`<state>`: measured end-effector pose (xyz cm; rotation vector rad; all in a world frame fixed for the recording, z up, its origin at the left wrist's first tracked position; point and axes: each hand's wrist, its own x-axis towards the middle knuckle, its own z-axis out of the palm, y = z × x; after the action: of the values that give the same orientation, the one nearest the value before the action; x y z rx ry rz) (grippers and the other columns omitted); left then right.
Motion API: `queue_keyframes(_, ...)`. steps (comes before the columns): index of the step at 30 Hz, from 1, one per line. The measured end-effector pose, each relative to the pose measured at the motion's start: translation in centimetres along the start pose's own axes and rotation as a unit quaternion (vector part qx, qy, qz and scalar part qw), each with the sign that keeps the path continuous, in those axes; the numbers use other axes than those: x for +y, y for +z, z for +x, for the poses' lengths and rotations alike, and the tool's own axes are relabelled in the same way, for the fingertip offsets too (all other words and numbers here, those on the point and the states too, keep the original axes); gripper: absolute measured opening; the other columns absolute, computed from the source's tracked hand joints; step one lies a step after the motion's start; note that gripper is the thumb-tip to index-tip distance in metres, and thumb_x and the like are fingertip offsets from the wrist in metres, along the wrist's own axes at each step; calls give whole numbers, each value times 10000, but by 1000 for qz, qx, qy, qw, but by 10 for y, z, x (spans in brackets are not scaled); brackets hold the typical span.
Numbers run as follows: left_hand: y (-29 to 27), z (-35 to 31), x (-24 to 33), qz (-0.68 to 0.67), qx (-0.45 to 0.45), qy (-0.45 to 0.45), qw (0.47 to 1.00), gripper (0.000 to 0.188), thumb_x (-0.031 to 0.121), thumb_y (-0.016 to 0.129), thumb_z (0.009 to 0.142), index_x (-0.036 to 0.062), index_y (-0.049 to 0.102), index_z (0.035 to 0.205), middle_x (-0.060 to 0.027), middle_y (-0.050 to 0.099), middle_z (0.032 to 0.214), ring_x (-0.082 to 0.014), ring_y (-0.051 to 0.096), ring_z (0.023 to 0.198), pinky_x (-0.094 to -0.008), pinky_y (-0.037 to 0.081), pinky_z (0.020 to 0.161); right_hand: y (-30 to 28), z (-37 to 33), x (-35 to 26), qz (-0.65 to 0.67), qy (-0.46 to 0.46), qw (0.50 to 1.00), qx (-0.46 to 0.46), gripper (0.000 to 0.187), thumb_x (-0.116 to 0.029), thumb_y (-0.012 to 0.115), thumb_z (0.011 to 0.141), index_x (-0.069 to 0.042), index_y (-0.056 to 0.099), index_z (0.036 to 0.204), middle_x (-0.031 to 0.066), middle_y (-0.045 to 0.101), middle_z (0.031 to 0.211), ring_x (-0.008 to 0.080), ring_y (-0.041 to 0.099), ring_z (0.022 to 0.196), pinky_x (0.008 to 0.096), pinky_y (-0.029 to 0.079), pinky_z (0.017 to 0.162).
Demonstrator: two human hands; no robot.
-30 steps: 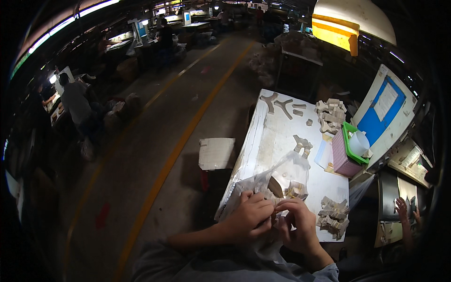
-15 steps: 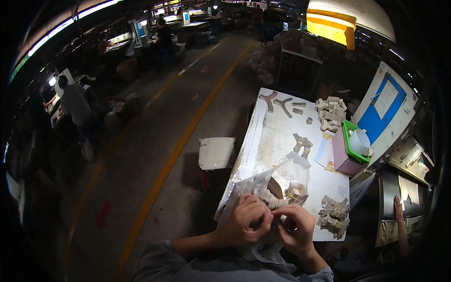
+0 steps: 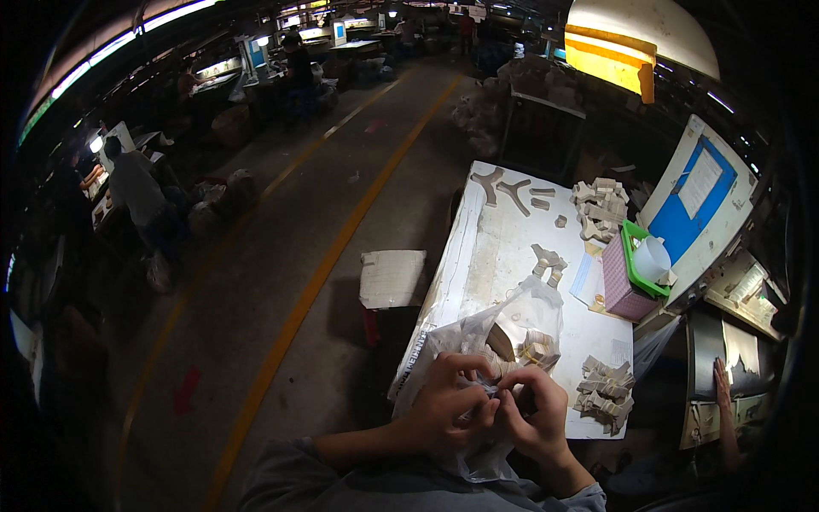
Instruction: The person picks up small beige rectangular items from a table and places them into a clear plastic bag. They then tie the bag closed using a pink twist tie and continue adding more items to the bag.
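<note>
A clear plastic bag (image 3: 546, 309) lies on the near part of the white-topped table, its near part hanging over my lap. Inside it are bundled stacks of thin grey-beige pieces (image 3: 537, 348), some with bands round them. My left hand (image 3: 450, 403) and my right hand (image 3: 536, 414) are together at the bag's near end, fingers bent and fingertips almost touching. Both pinch the gathered plastic; the exact spot between the fingertips is partly hidden.
On the table (image 3: 490, 256) lie Y-shaped grey pieces (image 3: 514, 194), a far pile (image 3: 601, 205) and a near pile (image 3: 606, 392). A pink box with a green basket (image 3: 636, 256) stands at right. A stool (image 3: 392, 277) is left. A co-worker's hand (image 3: 723, 380) rests farther right.
My left hand has turned and its fingers have curled inward and down. My right fingers have shifted slightly, still pinching close to the left ones. The bag's contents stay in place.
</note>
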<state>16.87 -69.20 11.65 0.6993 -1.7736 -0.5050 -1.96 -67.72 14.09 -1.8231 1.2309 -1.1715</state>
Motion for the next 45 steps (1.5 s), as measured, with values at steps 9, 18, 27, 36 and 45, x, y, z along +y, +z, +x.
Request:
queue_keyframes(9, 2, 2, 1, 25, 7, -17, 1000, 122, 108, 718, 912, 55, 651, 825, -144, 568, 1163, -225, 535, 910, -346, 469, 803, -7, 8, -14, -38, -76, 996, -35, 199, 13, 787, 772, -28, 718, 955, 93, 714, 928, 171, 674, 650, 266, 513, 587)
queue_keyframes(18, -1, 5, 4, 19, -12, -26, 999, 125, 133, 720, 922, 36, 642, 907, -148, 579, 1145, -277, 576, 977, -387, 479, 875, -3, 10, -15, -101, -114, 988, -13, 210, 12, 791, 767, -39, 711, 954, 90, 709, 881, 202, 699, 693, 289, 531, 609)
queue_keyframes(27, -13, 13, 8, 28, -54, -51, 997, 303, 51, 790, 828, 64, 686, 1112, -140, 589, 1130, -307, 618, 1046, -381, 517, 925, -6, 6, -4, -2, -46, 999, -4, 201, 91, 745, 812, -17, 681, 968, 118, 672, 892, 204, 643, 667, 294, 485, 580)
queue_keyframes(36, -10, 13, 8, 38, -56, -75, 995, 218, 37, 816, 828, 74, 743, 1030, -118, 580, 1098, -257, 616, 1025, -343, 521, 878, -12, 11, 4, -46, -176, 983, 0, 218, 72, 779, 782, -27, 702, 960, 114, 691, 918, 257, 711, 766, 330, 555, 642)
queue_keyframes(45, -10, 15, 8, 47, -59, -76, 994, 153, 105, 773, 876, 62, 690, 996, -106, 561, 1111, -288, 579, 1056, -400, 471, 944, -12, 12, 3, -162, -221, 961, 20, 192, 4, 787, 779, -70, 712, 939, 78, 706, 863, 237, 705, 679, 326, 541, 578)
